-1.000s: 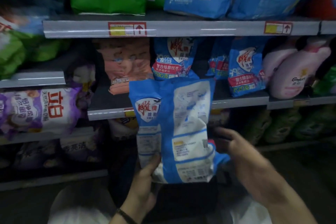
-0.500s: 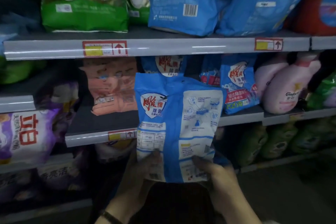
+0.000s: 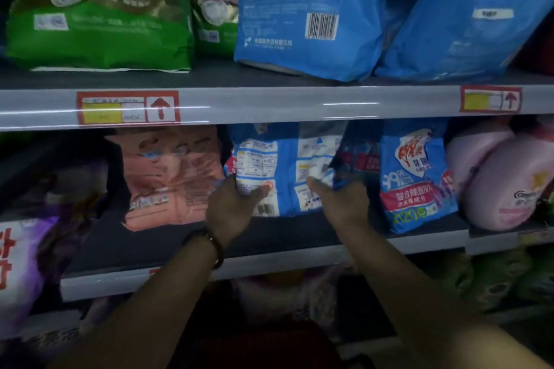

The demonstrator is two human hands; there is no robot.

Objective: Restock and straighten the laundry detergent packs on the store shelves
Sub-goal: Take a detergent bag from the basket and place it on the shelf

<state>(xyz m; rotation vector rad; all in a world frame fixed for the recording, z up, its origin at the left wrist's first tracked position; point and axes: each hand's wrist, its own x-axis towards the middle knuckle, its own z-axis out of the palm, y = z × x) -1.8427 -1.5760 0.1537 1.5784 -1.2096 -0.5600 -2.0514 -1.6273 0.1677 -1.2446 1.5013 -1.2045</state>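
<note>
A blue and white detergent pack [image 3: 284, 171] stands on the middle shelf [image 3: 269, 237] with its printed back facing me; its top is hidden behind the upper shelf rail. My left hand [image 3: 230, 207] grips its lower left corner, thumb across the front. My right hand [image 3: 341, 201] grips its lower right edge. Another blue pack of the same brand [image 3: 416, 180] stands just to the right, front side out. A salmon-pink pack [image 3: 171, 177] stands to the left.
The upper shelf rail [image 3: 269, 105] carries two red price tags. Above it sit green packs [image 3: 99, 9] and large blue bags [image 3: 302, 9]. Pink bottles [image 3: 503, 177] fill the right of the middle shelf. Purple packs [image 3: 27, 263] lie at lower left.
Both hands have lifted the blue pack from in front of the shelves up and onto the middle shelf, pushing it back between the salmon pack and the other blue pack.
</note>
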